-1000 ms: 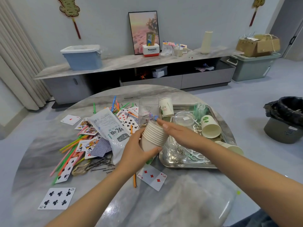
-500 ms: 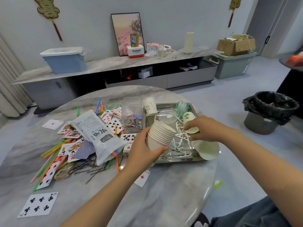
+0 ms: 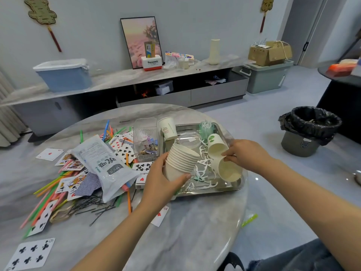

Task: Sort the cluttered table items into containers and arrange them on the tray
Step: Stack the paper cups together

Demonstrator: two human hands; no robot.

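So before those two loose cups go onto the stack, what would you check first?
1. Left hand grips the stack of paper cups firmly: ok.
2. Stack's open mouth is free to take a cup: ok.
3. Right hand pinches both loose cups by their rims: ok, though it looks a light hold.
4. Loose cups empty inside: ok.
5. Loose cups nested together already: not ok, they sit side by side.
6. Room on the tray for the stack: cannot tell, white plastic picks litter it.
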